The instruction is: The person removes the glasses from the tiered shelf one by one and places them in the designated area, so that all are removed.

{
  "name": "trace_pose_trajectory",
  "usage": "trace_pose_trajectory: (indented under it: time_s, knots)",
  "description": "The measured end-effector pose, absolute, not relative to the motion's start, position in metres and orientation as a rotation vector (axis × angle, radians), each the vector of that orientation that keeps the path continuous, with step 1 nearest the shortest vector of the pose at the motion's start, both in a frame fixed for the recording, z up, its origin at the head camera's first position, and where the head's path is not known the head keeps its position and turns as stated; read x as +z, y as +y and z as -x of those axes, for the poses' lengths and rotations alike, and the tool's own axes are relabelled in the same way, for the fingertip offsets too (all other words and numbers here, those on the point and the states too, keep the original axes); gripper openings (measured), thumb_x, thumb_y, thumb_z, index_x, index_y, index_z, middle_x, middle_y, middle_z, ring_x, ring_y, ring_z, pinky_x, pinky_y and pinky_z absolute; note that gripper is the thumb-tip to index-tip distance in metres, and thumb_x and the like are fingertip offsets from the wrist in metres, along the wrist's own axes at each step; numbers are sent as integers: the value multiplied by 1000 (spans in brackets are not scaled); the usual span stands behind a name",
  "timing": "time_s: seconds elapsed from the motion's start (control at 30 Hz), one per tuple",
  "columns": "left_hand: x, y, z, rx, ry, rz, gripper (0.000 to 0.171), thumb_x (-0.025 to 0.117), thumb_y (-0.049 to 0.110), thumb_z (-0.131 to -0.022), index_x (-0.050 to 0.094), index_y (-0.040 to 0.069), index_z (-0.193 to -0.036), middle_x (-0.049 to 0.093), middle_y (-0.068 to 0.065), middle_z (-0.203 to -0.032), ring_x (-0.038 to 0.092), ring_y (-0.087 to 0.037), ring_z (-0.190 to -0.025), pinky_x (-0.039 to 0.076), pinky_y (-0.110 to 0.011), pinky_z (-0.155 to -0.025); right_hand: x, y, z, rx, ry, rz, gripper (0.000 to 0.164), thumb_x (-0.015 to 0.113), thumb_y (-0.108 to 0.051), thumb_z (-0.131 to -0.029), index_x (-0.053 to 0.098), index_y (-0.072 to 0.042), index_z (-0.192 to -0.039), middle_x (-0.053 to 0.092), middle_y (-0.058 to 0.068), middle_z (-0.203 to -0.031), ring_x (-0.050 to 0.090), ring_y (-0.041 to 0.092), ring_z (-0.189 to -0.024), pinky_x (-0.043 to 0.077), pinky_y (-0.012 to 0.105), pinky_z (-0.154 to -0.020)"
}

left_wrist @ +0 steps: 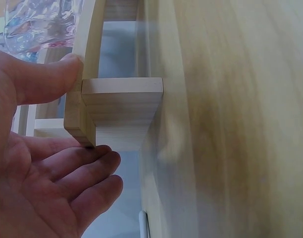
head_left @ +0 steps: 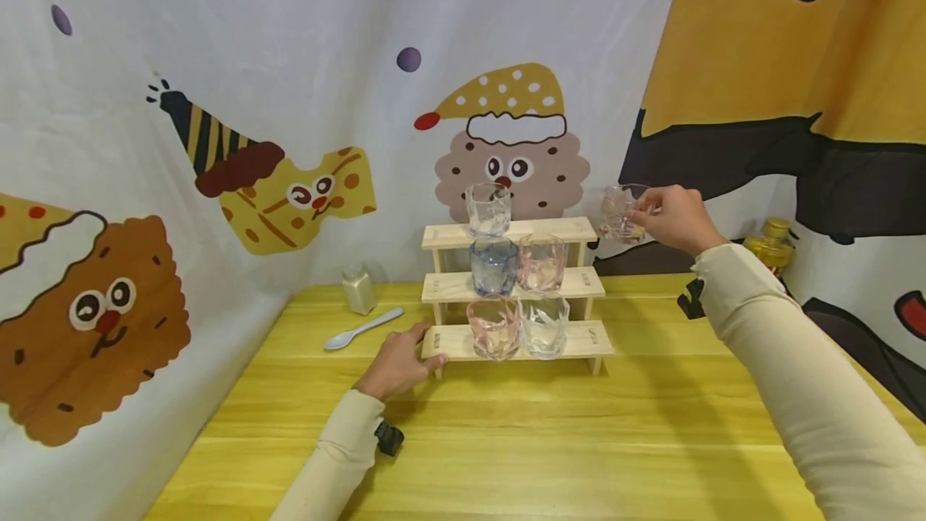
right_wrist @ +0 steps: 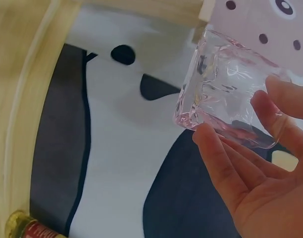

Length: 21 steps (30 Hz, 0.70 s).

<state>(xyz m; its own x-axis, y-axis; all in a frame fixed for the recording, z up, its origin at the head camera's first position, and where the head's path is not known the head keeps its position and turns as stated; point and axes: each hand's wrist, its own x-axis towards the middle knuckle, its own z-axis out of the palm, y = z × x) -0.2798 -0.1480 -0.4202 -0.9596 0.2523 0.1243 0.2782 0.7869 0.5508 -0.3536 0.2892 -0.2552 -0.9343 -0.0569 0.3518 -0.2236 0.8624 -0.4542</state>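
Note:
A three-step wooden display stand (head_left: 448, 288) stands on the table against the curtain. One clear glass (head_left: 489, 211) sits on its top step. The middle step carries a blue glass (head_left: 494, 268) and a pink glass (head_left: 542, 264); a pink glass (head_left: 493, 330) and a clear glass (head_left: 544, 328) share the bottom step. My left hand (head_left: 398, 363) grips the left end of the bottom step, thumb in front and fingers behind. Held in the air right of the top step is a pale pink faceted glass (right_wrist: 230, 94), which my right hand (head_left: 674, 217) pinches between thumb and fingers.
Left of the stand are a small jar of pale powder (head_left: 358, 289) and a light grey spoon (head_left: 363, 328). A bottle of yellow liquid (head_left: 770, 246) is at the back right, beyond my right forearm. A printed curtain (head_left: 325, 87) hangs behind the table (head_left: 542, 441).

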Motion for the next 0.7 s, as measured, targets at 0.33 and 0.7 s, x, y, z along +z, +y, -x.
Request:
trace_pose_trajectory:
  time_s: [0.33, 0.7]
  knots:
    - [-421, -147, 280, -913, -2928, 424, 71, 72, 36, -93, 45, 2, -149, 62, -22, -139, 59, -39, -127, 50, -51, -104, -287, 305, 356, 674, -2732, -196, 22, 66, -20, -96, 74, 0, -92, 69, 18, -85, 54, 31, -81, 37, 34, -63]
    - [-420, -147, 279, -934, -2944, 420, 71, 71, 35, -94, 43, 2, -150, 60, -24, -139, 58, -40, -127, 50, -52, -103, -341, 315, 358, 642, -2808, -119, 26, 68, -25, -94, 73, 1, -99, 63, 13, -74, 50, 29, -73, 37, 35, -61]
